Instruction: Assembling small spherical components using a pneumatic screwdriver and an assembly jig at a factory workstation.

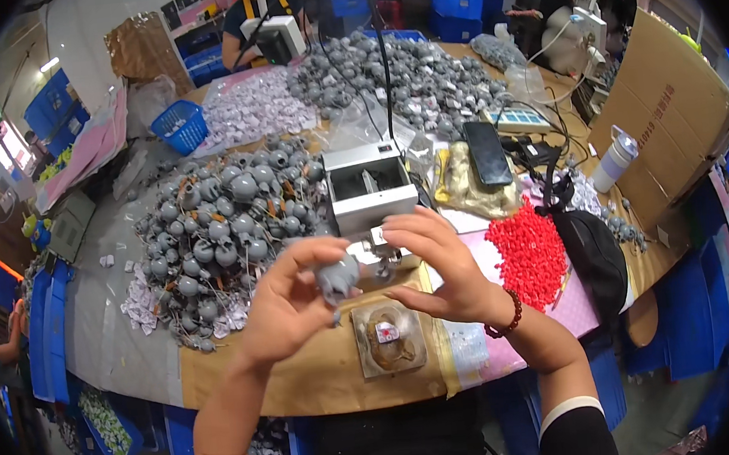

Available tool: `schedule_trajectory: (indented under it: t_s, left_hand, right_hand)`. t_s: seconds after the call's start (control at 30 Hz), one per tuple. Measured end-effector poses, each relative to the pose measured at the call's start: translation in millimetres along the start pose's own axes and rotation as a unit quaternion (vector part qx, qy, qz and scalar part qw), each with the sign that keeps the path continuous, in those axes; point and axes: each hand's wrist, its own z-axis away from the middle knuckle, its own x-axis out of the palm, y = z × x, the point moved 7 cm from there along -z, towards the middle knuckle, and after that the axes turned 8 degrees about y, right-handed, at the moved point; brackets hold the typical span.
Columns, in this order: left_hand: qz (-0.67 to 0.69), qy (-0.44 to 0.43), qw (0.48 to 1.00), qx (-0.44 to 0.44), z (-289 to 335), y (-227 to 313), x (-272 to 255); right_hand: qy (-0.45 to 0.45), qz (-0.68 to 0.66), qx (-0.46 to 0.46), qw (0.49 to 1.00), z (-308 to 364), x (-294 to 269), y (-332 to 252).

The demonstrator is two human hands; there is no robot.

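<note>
My left hand (pixel 281 308) pinches a round grey plastic part (pixel 337 278) between thumb and fingers, above the front of the table. To its right is my right hand (pixel 450 268), its thumb and fingers apart, with nothing visible in its grasp. Behind the hands stands a grey-white machine (pixel 373 201) with an open box-like top; its metal front fitting (pixel 385 260) shows between them. Below the hands lies a square metal fixture (pixel 368 361) with a brownish hollow, holding a small white and red piece (pixel 386 331).
A heap of grey round parts with wires (pixel 233 213) lies left of the machine, and another grey heap (pixel 403 77) farther back. Red pieces (pixel 530 252), a black bag (pixel 591 260), a phone (pixel 487 154) and a bottle (pixel 615 159) are at right. A blue basket (pixel 180 128) stands far left.
</note>
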Motion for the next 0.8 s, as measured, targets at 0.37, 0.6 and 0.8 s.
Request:
schedule_trajectory:
  t_s: [0.37, 0.6, 0.8]
  left_hand:
    - [0.274, 0.111, 0.932, -0.209, 109, -114, 20]
    - [-0.163, 0.147, 0.967, -0.127, 135, -146, 31]
    - [-0.403, 0.099, 0.91, 0.001, 128, -140, 42]
  right_hand:
    - [-0.104, -0.424, 0.474, 0.765, 127, 66, 55]
    - [-0.176, -0.097, 0.172, 0.964, 146, 77, 43]
    - [-0.188, 0.062, 0.013, 0.98, 149, 95, 37]
